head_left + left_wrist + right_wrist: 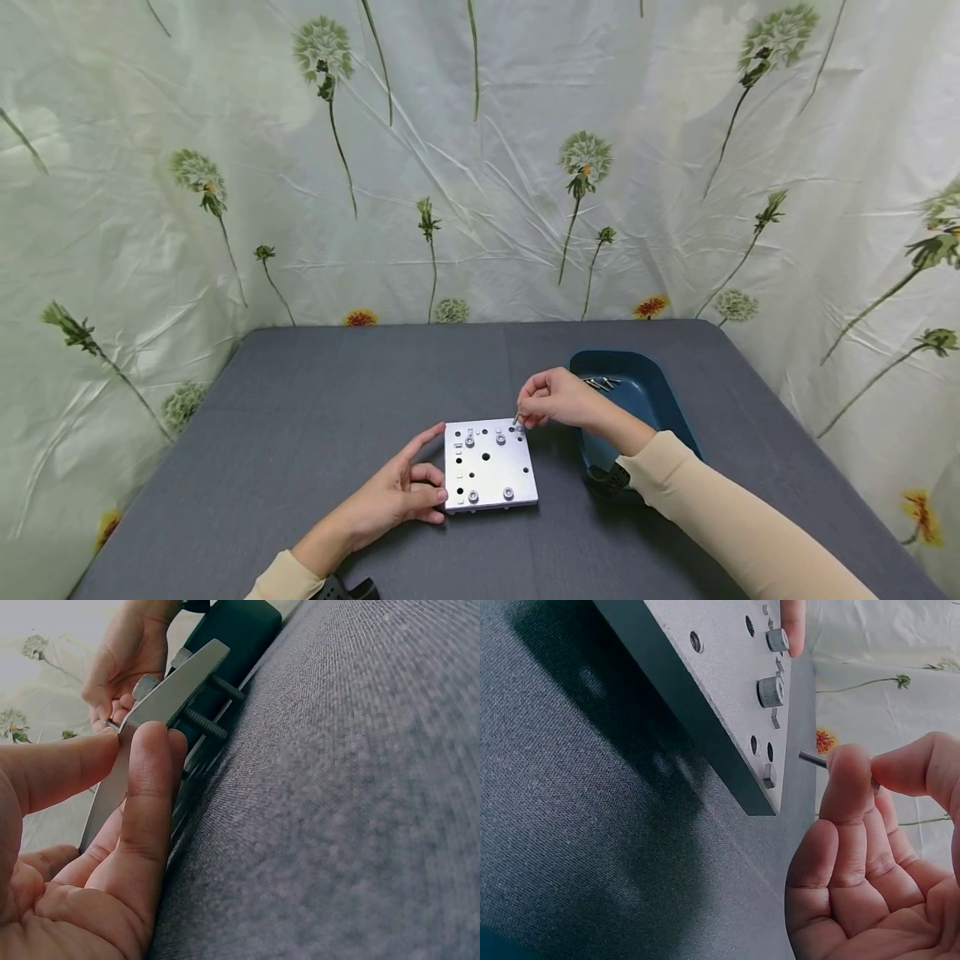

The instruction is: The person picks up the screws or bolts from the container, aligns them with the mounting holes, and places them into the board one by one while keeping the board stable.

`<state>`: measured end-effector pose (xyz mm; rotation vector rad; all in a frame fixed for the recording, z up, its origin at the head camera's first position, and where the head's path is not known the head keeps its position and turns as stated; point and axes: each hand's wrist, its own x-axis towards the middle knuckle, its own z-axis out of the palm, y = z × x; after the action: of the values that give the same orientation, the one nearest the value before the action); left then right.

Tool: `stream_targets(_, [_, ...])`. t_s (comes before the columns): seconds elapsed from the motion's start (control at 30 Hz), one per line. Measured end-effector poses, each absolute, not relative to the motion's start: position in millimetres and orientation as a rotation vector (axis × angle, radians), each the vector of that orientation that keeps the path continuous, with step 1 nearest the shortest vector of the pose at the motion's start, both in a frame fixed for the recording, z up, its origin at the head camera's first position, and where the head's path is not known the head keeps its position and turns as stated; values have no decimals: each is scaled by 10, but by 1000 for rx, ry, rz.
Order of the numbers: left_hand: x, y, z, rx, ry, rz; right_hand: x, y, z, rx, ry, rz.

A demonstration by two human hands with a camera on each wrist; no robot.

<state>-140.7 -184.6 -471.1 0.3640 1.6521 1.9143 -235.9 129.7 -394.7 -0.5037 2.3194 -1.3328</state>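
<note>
A silver metal plate [495, 475] with several holes is held at its left side by my left hand [393, 496], thumb and fingers on its edge. Several socket head screws [772, 691] stand in the plate, and threaded shanks [204, 724] stick out beneath it. My right hand [558, 398] pinches another screw [812, 758] between thumb and forefinger. Its threaded end points toward the plate's far right corner, apart from the surface in the right wrist view. The fingers cover the screw's head.
A dark teal tray [666, 407] stands right of the plate, under my right forearm, with several loose screws [602, 383] inside. Grey cloth [360, 383] covers the table. A floral curtain [495, 167] hangs behind the far edge.
</note>
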Motion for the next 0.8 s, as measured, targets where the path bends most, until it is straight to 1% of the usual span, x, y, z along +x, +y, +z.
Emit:
stream_targets(0.23, [-1413,-1855,-4712,367,1643,1919,-2358,1248,-3967,-553,2326,-1269])
stream_targets(0.8, [-1424,-1882,-4706,393,1633,1915,-2340,1198,-3957,-568,2369,-1199])
